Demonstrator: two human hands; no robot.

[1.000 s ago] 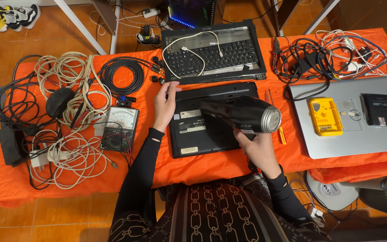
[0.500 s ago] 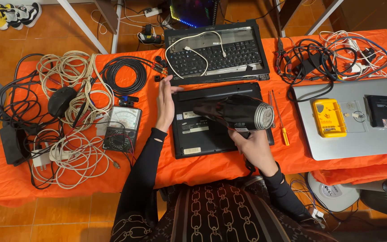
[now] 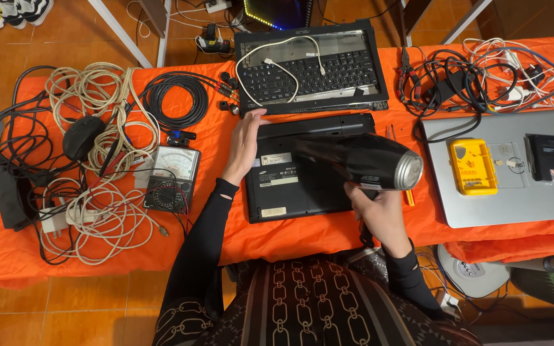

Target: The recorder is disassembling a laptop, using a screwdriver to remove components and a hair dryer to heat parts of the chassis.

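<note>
Our right hand (image 3: 379, 214) grips the black hair dryer (image 3: 360, 163) over the black laptop (image 3: 309, 170), which lies upside down on the orange bench (image 3: 213, 134). Our left hand (image 3: 245, 144) lies spread flat on its edge. The laptop looks shut, not yet opened up.

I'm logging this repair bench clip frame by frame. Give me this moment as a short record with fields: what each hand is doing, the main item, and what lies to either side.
Left hand: left hand rests flat on the upper left corner of the black laptop
Right hand: right hand grips the handle of a black hair dryer, held over the laptop
Laptop: lies closed, underside up
Behind it: keyboard frame with a white cable on it
To the left: multimeter, coiled cables
To the right: silver laptop carrying a yellow box
Surface: orange cloth
</note>
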